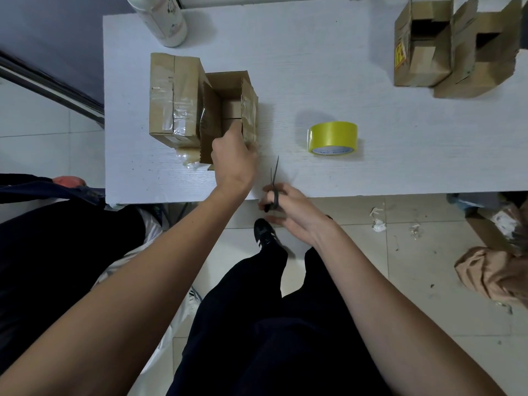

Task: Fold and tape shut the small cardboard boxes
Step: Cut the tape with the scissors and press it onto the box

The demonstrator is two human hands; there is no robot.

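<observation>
An open cardboard box (225,95) stands on the white table (314,67), its top flaps up and its inside showing. My left hand (233,158) grips the near right wall of this box, thumb inside. Beside it on the left lies a taped-shut box (173,98) with clear tape across it. My right hand (288,208) holds dark scissors (275,178) at the table's front edge, blades pointing away from me. A yellow roll of tape (333,138) lies on the table to the right of the open box, apart from both hands.
Two more open cardboard boxes (454,47) stand at the table's far right. A white bottle (161,18) stands at the back left. Paper scraps, a cardboard box and a tan cloth (491,272) lie on the tiled floor at right. A dark-clothed person's leg (57,252) is at left.
</observation>
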